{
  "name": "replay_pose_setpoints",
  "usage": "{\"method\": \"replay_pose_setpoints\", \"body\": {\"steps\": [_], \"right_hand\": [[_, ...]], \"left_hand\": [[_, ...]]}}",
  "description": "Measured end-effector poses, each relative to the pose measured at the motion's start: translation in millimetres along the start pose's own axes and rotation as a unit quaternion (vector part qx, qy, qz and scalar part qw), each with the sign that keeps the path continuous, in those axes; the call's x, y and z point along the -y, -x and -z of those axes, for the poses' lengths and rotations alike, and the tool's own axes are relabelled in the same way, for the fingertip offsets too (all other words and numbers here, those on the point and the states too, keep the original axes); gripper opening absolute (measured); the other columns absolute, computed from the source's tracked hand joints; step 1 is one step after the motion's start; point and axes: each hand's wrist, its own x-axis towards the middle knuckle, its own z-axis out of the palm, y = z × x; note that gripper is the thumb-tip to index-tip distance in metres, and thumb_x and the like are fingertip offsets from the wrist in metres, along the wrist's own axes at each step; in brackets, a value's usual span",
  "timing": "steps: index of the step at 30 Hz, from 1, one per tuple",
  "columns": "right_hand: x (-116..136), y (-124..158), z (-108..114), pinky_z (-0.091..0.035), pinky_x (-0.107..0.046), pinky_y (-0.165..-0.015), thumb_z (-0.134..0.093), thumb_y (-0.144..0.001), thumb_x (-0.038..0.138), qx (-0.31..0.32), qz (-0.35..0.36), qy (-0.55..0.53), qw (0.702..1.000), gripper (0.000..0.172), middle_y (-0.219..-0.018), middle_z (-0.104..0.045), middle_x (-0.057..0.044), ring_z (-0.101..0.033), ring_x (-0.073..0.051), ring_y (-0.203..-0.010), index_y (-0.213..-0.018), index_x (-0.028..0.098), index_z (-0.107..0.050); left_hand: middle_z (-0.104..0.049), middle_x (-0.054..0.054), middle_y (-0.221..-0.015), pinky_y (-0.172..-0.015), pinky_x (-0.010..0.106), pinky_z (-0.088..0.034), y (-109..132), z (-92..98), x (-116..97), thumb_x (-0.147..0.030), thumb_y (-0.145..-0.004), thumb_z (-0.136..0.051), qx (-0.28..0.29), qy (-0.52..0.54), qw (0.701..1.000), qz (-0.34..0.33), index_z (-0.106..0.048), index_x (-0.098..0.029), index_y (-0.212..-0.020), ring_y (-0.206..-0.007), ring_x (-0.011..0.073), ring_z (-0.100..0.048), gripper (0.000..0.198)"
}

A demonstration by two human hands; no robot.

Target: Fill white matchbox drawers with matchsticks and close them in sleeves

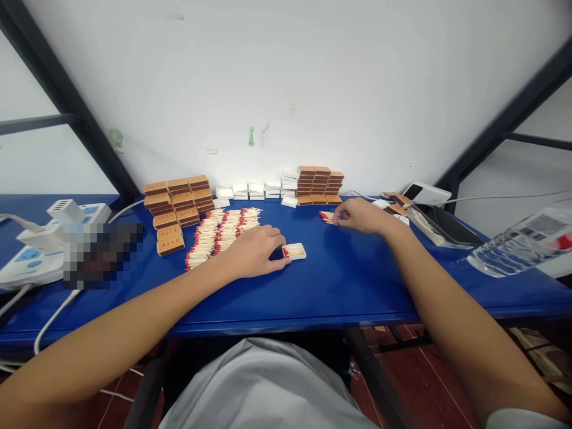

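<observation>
My left hand (263, 253) rests on the blue table, its thumb and fingers around the left end of a small white tray (300, 252) that holds matches. Farther right, the fingertips of my right hand (357, 215) pinch together at the right end of a small bunch of red-tipped matches (326, 217) near the table top. Long rows of red-headed matches (223, 232) lie just left of and behind my left hand. Behind them white trays (256, 190) stand along the wall, beside stacked brown matchboxes (319, 182).
More matchboxes (179, 205) are stacked at the left. A power strip (33, 256) with cables covers the table's left end. At the right are a white device (426, 193), a dark open case (447, 226), loose boxes and a clear plastic bottle (522, 244).
</observation>
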Motion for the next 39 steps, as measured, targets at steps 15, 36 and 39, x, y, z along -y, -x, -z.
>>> {"method": "replay_pose_setpoints", "body": {"steps": [15, 36, 39], "right_hand": [[7.4, 3.8, -2.4, -0.048, -0.032, -0.072, -0.060, -0.095, 0.030, 0.032, -0.008, -0.004, 0.999, 0.019, -0.095, -0.081, -0.010, -0.071, -0.024, -0.082, -0.093, 0.019, -0.075], [3.1, 5.3, 1.4, -0.047, -0.032, -0.071, -0.063, -0.085, 0.027, 0.068, -0.005, -0.036, 0.997, 0.014, -0.091, -0.078, -0.007, -0.066, -0.022, -0.079, -0.088, 0.020, -0.075], [2.9, 4.9, 0.8, -0.046, -0.032, -0.071, -0.062, -0.086, 0.030, 0.069, 0.009, -0.042, 0.997, 0.015, -0.089, -0.077, -0.007, -0.065, -0.022, -0.078, -0.087, 0.021, -0.074]], "left_hand": [[-0.073, 0.008, -0.101, -0.085, 0.039, -0.053, 0.4, 0.0, 1.0, -0.045, -0.103, -0.065, 0.003, 0.004, 1.000, 0.000, -0.074, -0.019, -0.106, -0.100, 0.0272, -0.069, 0.028], [-0.072, 0.008, -0.101, -0.084, 0.038, -0.052, -0.2, 0.4, -0.1, -0.044, -0.102, -0.066, 0.009, 0.001, 1.000, 0.005, -0.074, -0.020, -0.106, -0.100, 0.0269, -0.069, 0.026], [-0.072, 0.008, -0.100, -0.085, 0.039, -0.052, -0.1, 0.8, -0.6, -0.043, -0.102, -0.066, 0.010, 0.002, 1.000, 0.005, -0.074, -0.019, -0.106, -0.099, 0.0272, -0.069, 0.025]]}}
